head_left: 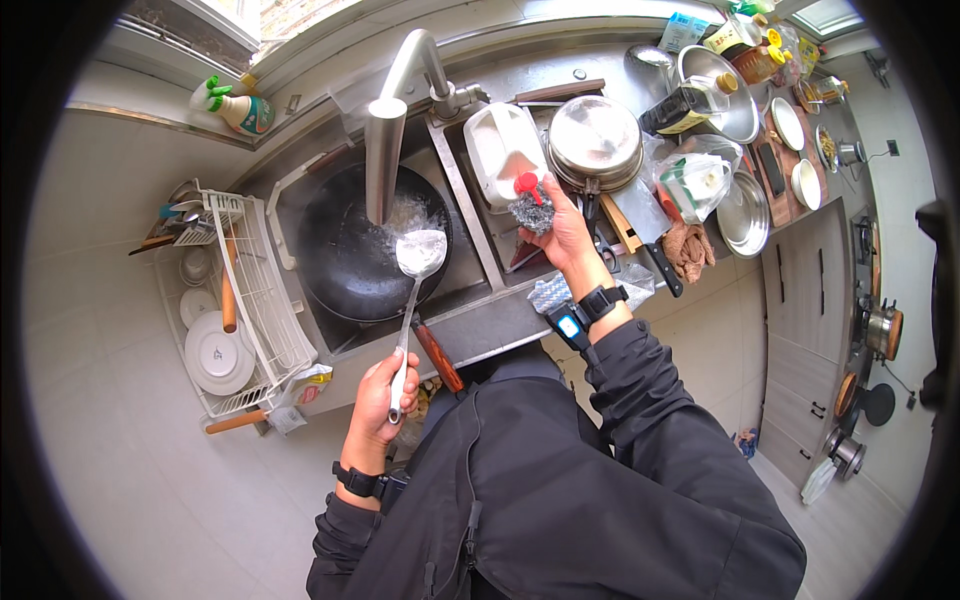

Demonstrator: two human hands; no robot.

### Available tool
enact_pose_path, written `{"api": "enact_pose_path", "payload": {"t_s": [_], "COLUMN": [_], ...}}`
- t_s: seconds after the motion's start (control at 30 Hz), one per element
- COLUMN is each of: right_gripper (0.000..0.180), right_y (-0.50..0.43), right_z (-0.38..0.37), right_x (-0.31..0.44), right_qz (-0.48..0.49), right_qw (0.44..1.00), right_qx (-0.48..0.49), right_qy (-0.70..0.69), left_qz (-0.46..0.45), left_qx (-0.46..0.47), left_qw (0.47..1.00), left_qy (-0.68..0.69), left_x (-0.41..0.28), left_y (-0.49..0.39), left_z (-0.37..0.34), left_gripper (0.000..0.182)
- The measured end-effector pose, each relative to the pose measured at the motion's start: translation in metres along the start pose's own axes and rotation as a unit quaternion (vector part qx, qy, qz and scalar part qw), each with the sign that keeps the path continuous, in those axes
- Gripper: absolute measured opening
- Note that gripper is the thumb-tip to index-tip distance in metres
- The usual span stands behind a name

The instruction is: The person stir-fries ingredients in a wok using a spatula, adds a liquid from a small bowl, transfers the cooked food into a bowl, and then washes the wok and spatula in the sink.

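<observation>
My left hand (pixel 382 397) grips the white handle of a metal wok spatula (pixel 421 253), whose wet blade is over the black wok (pixel 345 247) in the left sink basin. Water from the tall metal faucet (pixel 387 157) splashes into the wok near the blade. My right hand (pixel 561 229) holds a steel wool scourer (pixel 532 213) beside the red cap (pixel 527 182) of a white plastic jug (pixel 504 150). The jug lies over the right basin, its cap towards me; whether my fingers touch the cap I cannot tell. The wok's wooden handle (pixel 439 356) reaches over the counter edge towards me.
A dish rack (pixel 259 315) with plates stands left. Right of the jug are stacked metal pans (pixel 595 142), a cleaver (pixel 637 217) whose black handle overhangs the edge, a brown cloth (pixel 687 251), a dark sauce bottle (pixel 686 105) and metal bowls. A spray bottle (pixel 244 112) is on the sill.
</observation>
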State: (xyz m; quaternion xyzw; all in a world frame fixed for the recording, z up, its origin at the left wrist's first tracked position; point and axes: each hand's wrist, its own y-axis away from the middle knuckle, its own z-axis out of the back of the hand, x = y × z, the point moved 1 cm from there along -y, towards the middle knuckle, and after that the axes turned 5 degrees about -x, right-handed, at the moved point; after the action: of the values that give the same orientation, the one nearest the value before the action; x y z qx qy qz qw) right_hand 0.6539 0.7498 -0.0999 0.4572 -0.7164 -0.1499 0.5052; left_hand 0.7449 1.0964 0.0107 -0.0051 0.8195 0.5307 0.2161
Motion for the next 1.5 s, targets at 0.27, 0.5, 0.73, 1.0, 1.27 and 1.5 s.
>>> {"api": "enact_pose_path", "payload": {"t_s": [0.27,0.5,0.73,1.0,1.27,1.5], "right_gripper": [0.047,0.050,0.048,0.041,0.051,0.048], "right_y": [-0.015,-0.015,-0.018,-0.020,-0.011,0.025], "right_z": [0.000,0.006,0.009,0.010,0.017,0.021], "right_x": [0.001,0.011,0.014,0.013,0.010,0.005], "right_qz": [-0.034,-0.041,-0.050,-0.058,-0.070,-0.084], "right_qw": [0.993,0.990,0.990,0.988,0.978,0.980], "right_qx": [-0.050,-0.024,-0.020,-0.008,-0.021,-0.023], "right_qy": [0.106,0.133,0.133,0.141,0.196,0.181], "left_qz": [-0.002,-0.001,0.000,-0.001,-0.038,-0.176], "left_qx": [-0.010,-0.014,-0.015,0.004,-0.077,-0.250], "left_qw": [1.000,1.000,1.000,1.000,0.994,0.830], "left_qy": [-0.007,-0.009,-0.007,-0.017,-0.074,-0.467], "left_x": [-0.004,-0.004,-0.002,-0.001,0.000,-0.006], "left_y": [-0.003,-0.007,-0.006,0.002,0.009,-0.003], "left_z": [0.001,0.004,0.007,0.007,0.007,0.028], "left_gripper": [0.030,0.031,0.031,0.030,0.027,0.026]}}
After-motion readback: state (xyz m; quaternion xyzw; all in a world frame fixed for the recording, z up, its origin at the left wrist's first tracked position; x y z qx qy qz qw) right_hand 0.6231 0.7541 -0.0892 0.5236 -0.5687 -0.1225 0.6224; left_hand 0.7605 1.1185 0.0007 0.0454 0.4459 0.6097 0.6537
